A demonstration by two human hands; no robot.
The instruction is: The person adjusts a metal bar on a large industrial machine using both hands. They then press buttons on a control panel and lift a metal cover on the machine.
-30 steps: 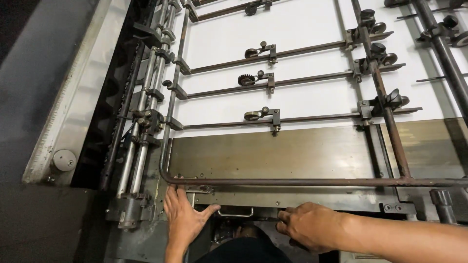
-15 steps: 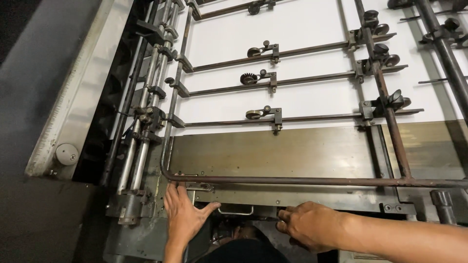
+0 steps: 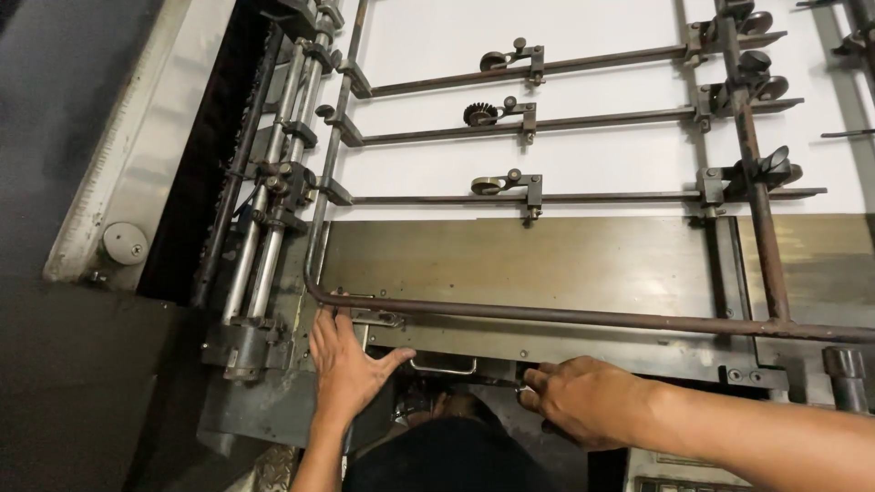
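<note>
Two hands are seen at the near edge of the brass plate (image 3: 519, 260): left hand (image 3: 344, 369) laid flat, fingers spread; right hand (image 3: 579, 401) curled beside the small metal handle (image 3: 444, 367). White paper sheet (image 3: 592, 36) lies beyond the plate; dark floor (image 3: 64, 383) to its left.

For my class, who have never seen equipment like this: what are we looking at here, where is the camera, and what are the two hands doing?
The one view comes from a camera worn on a person's head, looking down. Below is an old metal machine: a white sheet lies under thin cross rods carrying small wheels, with a brass-coloured plate nearer us and a long bent bar across it. The left hand rests flat, fingers spread, on the machine's front edge. The right hand curls around something small at that edge, beside a little metal handle; what it holds is hidden.
</note>
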